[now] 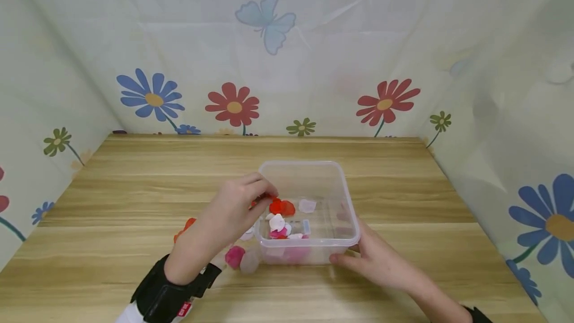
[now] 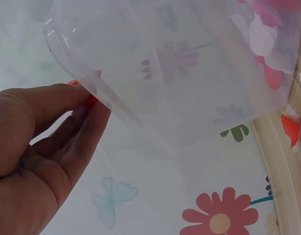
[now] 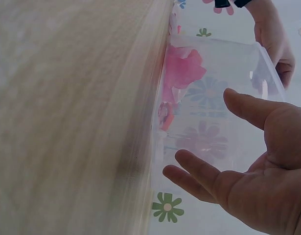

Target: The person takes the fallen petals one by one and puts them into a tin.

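Note:
A clear plastic box (image 1: 309, 243) stands on the wooden table with white, pink and red petals inside. At its left rim my left hand (image 1: 233, 208) pinches a red petal (image 2: 91, 102), mostly hidden by the fingertips in the left wrist view. Just beyond those fingers, red-orange petals (image 1: 287, 208) show within the box. My right hand (image 1: 376, 258) is by the box's lower right corner, thumb towards the front and fingers along the right side. In the right wrist view its fingers (image 3: 204, 171) are spread and nearly straight beside the clear wall.
Left of the box lie a dark pink petal (image 1: 234, 257), a whitish petal (image 1: 249, 261) and orange petals (image 1: 188, 224) partly behind the left forearm. The wooden table (image 1: 394, 183) ends at a flower-printed curtain (image 1: 323, 74) at the back and sides.

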Demonstrator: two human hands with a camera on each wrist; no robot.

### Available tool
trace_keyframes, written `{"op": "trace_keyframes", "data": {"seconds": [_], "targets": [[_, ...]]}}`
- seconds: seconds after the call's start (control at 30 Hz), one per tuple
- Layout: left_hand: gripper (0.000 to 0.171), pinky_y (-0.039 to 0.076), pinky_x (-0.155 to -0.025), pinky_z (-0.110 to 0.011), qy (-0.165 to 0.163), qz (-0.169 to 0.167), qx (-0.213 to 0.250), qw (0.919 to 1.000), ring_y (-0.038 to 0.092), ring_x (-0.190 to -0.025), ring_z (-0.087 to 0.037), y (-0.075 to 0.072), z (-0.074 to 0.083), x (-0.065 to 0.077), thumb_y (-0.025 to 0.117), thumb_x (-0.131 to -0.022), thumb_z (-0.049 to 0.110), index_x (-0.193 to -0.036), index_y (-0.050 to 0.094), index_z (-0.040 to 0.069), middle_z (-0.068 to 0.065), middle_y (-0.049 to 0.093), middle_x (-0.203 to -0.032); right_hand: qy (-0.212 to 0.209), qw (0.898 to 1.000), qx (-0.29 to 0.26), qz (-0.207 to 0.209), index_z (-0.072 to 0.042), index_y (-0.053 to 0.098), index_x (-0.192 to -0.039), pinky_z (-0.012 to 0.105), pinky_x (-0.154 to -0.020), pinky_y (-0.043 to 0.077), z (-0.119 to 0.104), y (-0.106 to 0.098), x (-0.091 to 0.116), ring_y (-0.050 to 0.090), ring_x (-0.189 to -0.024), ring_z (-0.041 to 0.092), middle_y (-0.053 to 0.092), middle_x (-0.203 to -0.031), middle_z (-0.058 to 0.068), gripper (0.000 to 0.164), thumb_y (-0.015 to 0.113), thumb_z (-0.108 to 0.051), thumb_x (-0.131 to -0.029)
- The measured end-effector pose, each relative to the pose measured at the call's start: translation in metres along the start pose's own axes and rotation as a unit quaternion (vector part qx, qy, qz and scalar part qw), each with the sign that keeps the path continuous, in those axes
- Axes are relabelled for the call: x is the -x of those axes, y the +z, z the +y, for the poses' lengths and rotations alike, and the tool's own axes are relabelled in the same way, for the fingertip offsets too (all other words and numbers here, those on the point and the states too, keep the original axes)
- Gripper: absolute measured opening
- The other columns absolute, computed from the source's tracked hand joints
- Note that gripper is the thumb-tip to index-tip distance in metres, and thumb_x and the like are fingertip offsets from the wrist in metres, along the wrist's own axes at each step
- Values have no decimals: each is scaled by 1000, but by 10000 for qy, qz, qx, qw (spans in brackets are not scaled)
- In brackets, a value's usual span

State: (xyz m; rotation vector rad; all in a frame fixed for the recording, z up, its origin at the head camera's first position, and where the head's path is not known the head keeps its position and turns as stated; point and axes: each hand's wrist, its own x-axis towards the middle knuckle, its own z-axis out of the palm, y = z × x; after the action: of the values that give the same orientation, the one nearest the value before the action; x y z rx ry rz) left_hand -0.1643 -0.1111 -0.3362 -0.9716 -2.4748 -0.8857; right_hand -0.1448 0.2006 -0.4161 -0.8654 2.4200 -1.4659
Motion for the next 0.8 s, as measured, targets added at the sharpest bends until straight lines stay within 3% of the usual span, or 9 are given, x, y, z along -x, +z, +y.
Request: {"op": "trace_keyframes", "data": {"seconds": [0.17,0.43,0.63,0.8], "targets": [[20,58,-80,-24,245,-216,-6,9995,69,-86,-15,6,1,0,82,-84,-4,-100,74,5,-2,69,-98,-5,10000,-39,-19,-8,18,-160,37,-99,52,1,0,0,60,-120,40,49,-141,26,92,79,-12,-91],[31,57,-85,-26,293,-618,169,9975,69,-97,-19,5,0,-1,83,-85,0,-113,72,6,-5,70,-109,69,10000,-70,-7,-7,18,-160,39,-100,50,-1,-1,0,56,-124,41,46,-144,27,92,79,-13,-91],[30,58,-83,-26,264,-301,388,9984,68,-95,-18,0,-6,-1,78,-88,-4,-115,69,3,-6,67,-111,116,9999,-62,23,-6,16,-161,40,-101,50,-2,0,0,54,-127,41,41,-148,28,95,79,-12,-91],[29,59,-83,-34,-304,91,-23,9995,68,-96,-23,-6,-17,2,78,-88,-4,-115,69,3,-9,67,-111,176,9998,-105,72,-3,14,-161,40,-101,49,-3,0,1,53,-128,42,37,-152,28,98,80,-10,-90]]}}
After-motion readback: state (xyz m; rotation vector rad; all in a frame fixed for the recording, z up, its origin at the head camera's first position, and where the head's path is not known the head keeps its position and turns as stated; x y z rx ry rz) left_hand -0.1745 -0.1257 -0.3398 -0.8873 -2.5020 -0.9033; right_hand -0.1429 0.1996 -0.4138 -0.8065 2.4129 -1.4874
